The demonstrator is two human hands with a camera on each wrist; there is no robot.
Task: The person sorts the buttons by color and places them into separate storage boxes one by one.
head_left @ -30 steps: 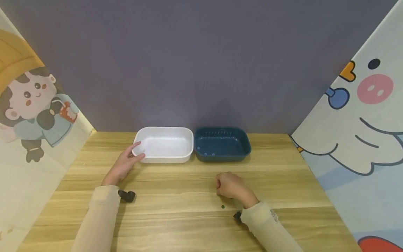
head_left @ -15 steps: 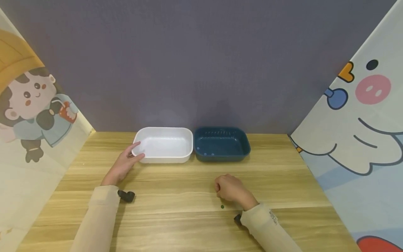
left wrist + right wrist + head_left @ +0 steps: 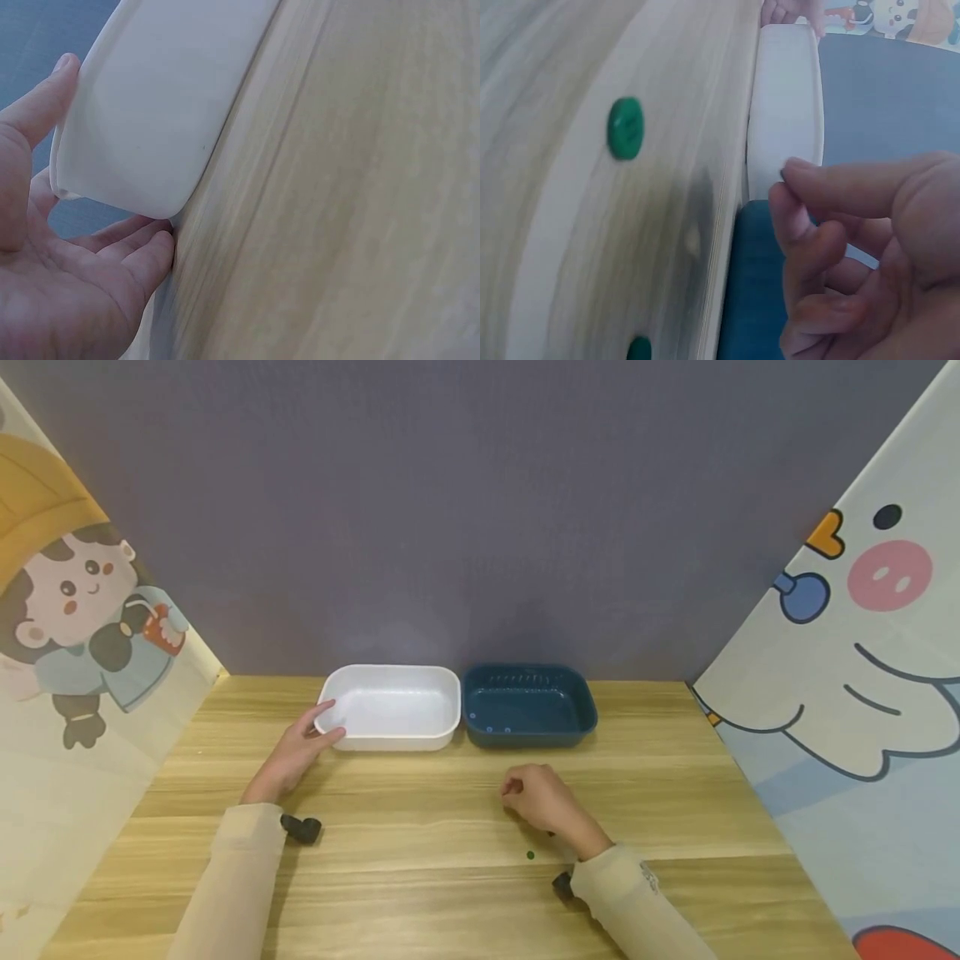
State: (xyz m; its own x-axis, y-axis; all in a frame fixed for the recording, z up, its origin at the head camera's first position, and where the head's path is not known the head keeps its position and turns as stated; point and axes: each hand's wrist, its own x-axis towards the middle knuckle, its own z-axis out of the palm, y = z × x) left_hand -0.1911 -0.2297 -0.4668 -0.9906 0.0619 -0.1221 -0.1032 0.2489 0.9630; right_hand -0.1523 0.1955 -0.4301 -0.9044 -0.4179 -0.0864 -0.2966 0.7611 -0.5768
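Observation:
My left hand point(image 3: 292, 753) holds the left end of a white rectangular dish point(image 3: 395, 742), thumb and forefinger at its rim; in the left wrist view the other fingers curve below its corner, by the tabletop. My right hand point(image 3: 542, 797) is over the table in front of a dark blue dish point(image 3: 531, 738). In the right wrist view its thumb and forefinger pinch a tiny dark piece point(image 3: 782, 174), mostly hidden by the fingertips. A round green button point(image 3: 625, 128) lies on the wood near that hand, and part of a second green button point(image 3: 639, 349) shows at the lower edge.
Both dishes stand side by side at the back of the wooden table point(image 3: 405, 893), against a grey panel point(image 3: 465, 510). Three small blue rings point(image 3: 489, 729) show inside the blue dish. Cartoon-printed panels flank the table left and right.
My right hand has moved slightly left and toward the dishes, its fingertips now showing in a pinch. My left hand stays at the white dish.

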